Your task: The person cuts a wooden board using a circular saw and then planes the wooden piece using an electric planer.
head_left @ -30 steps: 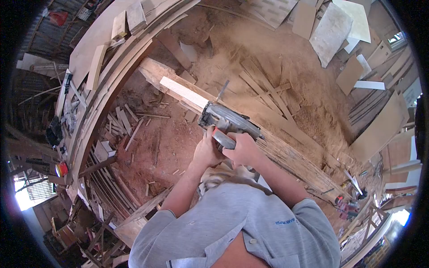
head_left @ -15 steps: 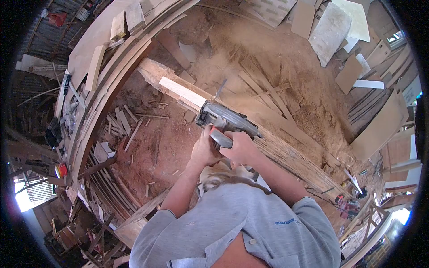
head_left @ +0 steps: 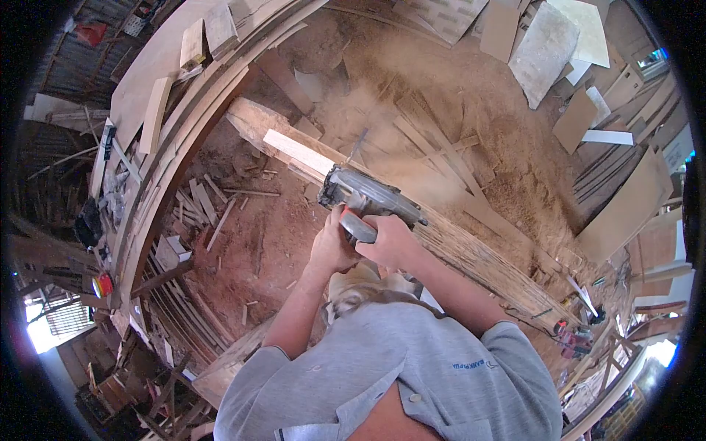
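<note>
Head view, seen from my remote post: the grey power tool (head_left: 379,195) lies across the upper face of a long wooden beam (head_left: 478,253), just ahead of the person's waist; its front end meets a pale wood strip (head_left: 298,152), and a thin dark rod (head_left: 358,143) juts from its far side; sawdust (head_left: 522,169) hazes the floor beyond. I judge the tool rigid and fairly heavy, its weight borne largely by the timber beneath; its housing looks hard and smooth, and dust could make it slippery; the sound place to take hold is the looped handle (head_left: 359,228), marked by a red part near its front. I expect the beam to be heavy, stiff and rough, hardly fragile. The right hand (head_left: 390,241) is closed around the rear of the handle; the left hand (head_left: 334,244) is curled shut at its forward end, beside the red part; the two nearly meet beneath it; I cannot tell how the hidden fingertips sit, nor whether a finger presses a switch.
</note>
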`<state>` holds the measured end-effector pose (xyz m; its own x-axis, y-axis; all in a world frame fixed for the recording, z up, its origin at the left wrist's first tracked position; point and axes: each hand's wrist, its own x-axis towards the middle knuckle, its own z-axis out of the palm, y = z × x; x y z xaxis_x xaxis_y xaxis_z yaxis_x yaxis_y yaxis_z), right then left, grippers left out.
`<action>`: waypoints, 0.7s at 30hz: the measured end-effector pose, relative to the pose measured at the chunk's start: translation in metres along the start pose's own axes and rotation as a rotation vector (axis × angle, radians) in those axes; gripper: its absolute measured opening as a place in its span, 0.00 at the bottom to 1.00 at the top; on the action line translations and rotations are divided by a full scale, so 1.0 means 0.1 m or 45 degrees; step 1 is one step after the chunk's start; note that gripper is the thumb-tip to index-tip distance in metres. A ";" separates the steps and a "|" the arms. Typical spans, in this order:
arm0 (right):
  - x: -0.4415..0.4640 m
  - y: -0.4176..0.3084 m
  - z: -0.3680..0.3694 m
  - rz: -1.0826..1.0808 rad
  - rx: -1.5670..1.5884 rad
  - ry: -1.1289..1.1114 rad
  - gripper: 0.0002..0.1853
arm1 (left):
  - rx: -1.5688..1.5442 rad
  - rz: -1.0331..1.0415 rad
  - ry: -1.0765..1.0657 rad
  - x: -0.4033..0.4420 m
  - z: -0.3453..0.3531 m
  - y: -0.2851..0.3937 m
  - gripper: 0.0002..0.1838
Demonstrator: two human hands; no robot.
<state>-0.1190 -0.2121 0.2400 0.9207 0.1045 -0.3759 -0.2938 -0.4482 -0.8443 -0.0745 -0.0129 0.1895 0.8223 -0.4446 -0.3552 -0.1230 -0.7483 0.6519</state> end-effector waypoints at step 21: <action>0.37 -0.22 0.04 0.011 0.045 -0.055 0.29 | 0.002 -0.060 0.017 0.19 -0.32 -0.16 0.67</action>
<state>-0.0792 -0.1944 0.2427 0.9064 0.1397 -0.3987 -0.3111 -0.4179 -0.8536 -0.0392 0.0066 0.1935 0.8347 -0.4021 -0.3763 -0.0847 -0.7689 0.6337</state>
